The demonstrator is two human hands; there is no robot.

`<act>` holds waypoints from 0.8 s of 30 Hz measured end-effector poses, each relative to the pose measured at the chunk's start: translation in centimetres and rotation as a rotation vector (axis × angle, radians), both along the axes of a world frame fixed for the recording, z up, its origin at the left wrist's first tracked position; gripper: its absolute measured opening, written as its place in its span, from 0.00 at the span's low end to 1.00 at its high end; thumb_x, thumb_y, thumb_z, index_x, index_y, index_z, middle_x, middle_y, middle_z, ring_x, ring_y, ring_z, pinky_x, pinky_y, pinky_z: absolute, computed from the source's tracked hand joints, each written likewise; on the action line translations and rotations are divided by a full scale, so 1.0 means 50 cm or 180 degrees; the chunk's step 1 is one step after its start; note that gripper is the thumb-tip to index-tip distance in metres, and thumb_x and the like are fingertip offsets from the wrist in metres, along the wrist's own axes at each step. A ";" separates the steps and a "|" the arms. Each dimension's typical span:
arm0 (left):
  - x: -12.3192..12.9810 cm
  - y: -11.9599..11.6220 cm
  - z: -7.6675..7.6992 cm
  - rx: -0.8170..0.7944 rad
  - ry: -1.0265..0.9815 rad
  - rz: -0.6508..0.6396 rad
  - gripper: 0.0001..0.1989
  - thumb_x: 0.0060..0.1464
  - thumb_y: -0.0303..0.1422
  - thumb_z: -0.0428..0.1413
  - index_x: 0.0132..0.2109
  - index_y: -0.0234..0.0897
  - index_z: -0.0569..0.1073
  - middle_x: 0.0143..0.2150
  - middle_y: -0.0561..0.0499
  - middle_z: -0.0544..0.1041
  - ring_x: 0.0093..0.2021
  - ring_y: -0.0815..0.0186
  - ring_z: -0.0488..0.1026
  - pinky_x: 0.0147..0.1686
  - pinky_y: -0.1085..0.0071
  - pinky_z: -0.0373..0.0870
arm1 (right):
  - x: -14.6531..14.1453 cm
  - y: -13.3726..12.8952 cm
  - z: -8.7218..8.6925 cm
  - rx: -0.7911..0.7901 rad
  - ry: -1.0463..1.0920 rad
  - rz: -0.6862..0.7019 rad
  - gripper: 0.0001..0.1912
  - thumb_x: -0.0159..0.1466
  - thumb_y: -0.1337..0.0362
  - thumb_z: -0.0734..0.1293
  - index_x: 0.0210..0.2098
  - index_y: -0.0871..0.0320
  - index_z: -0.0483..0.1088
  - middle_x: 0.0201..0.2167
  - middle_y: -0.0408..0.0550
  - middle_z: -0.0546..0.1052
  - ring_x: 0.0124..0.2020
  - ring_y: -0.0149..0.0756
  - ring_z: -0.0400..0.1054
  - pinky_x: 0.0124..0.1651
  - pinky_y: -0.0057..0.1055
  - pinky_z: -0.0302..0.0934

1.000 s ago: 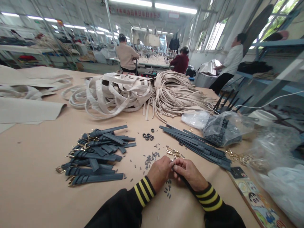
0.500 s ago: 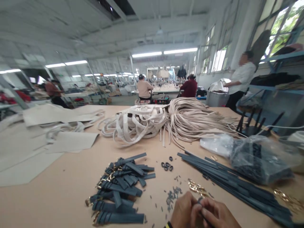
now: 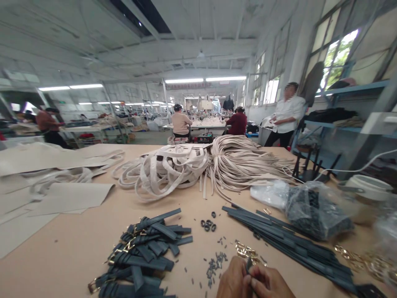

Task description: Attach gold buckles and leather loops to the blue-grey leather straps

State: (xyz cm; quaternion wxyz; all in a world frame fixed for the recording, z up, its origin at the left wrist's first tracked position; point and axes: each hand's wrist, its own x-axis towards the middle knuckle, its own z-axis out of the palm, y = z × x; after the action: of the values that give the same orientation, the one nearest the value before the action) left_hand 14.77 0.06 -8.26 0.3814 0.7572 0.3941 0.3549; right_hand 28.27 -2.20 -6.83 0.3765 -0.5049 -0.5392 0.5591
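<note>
At the bottom edge, my left hand [image 3: 232, 278] and my right hand [image 3: 269, 282] meet, fingers pinched around a dark blue strap [image 3: 249, 264]. Only its tip shows between them; fingers cover the rest. Just beyond my hands lie gold buckles [image 3: 245, 250]. To the left are small dark bits [image 3: 215, 265] scattered on the table. Several dark strap loops [image 3: 208, 225] sit farther up. A pile of dark blue straps with gold buckles [image 3: 145, 252] lies left of my hands, and long dark strips [image 3: 288, 244] stretch out on the right.
Beige strap coils [image 3: 170, 169] and a bundle of beige strips [image 3: 245, 161] fill the table's far side. Pale sheets [image 3: 71, 198] lie left. A clear plastic bag [image 3: 316, 211] and more gold hardware [image 3: 366, 263] are on the right. Several people work beyond the table.
The view has shifted, so the tabletop things sit farther left. My hands remain together on the strap, whose tip now points up. The person in white at the right has turned.
</note>
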 end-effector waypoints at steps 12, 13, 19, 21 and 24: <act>-0.026 0.028 0.058 -0.1046 -0.0738 0.0343 0.15 0.52 0.42 0.46 0.38 0.34 0.66 0.31 0.48 0.70 0.30 0.65 0.69 0.26 0.70 0.67 | 0.022 -0.009 0.042 0.0135 0.0409 -0.0265 0.15 0.56 0.54 0.63 0.31 0.62 0.65 0.22 0.42 0.69 0.18 0.25 0.61 0.20 0.21 0.56; -0.025 0.030 0.061 -0.1481 -0.0834 0.0170 0.17 0.52 0.44 0.45 0.36 0.34 0.66 0.25 0.51 0.69 0.23 0.68 0.68 0.20 0.73 0.64 | 0.018 -0.011 0.044 0.0130 0.0371 -0.0187 0.15 0.56 0.54 0.64 0.31 0.62 0.65 0.21 0.42 0.69 0.18 0.25 0.61 0.20 0.21 0.56; -0.017 0.035 0.061 -0.2258 -0.1363 0.0050 0.15 0.46 0.42 0.54 0.27 0.34 0.63 0.16 0.56 0.68 0.14 0.75 0.64 0.15 0.80 0.61 | 0.024 -0.021 0.043 -0.0246 0.0282 0.0159 0.12 0.57 0.58 0.63 0.32 0.62 0.67 0.24 0.43 0.72 0.20 0.27 0.65 0.24 0.23 0.59; -0.023 0.043 0.060 -0.2292 -0.1412 0.0309 0.14 0.45 0.41 0.54 0.27 0.34 0.62 0.15 0.57 0.68 0.13 0.75 0.64 0.14 0.80 0.61 | 0.038 -0.025 0.050 -0.0410 0.0222 0.0266 0.12 0.58 0.59 0.61 0.35 0.62 0.67 0.27 0.46 0.74 0.21 0.27 0.66 0.23 0.23 0.58; -0.034 0.055 0.055 -0.2356 -0.1418 0.0507 0.14 0.46 0.41 0.54 0.27 0.34 0.61 0.14 0.56 0.69 0.13 0.75 0.65 0.13 0.82 0.61 | 0.058 -0.029 0.061 -0.0498 0.0104 0.0358 0.12 0.58 0.60 0.60 0.37 0.62 0.67 0.29 0.47 0.75 0.23 0.28 0.67 0.23 0.22 0.57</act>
State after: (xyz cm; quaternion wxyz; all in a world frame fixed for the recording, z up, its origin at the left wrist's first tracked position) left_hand 13.07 2.82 -5.50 0.6741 0.4417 0.4600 0.3727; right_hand 31.16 -3.67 -3.76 0.3127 -0.4925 -0.5151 0.6279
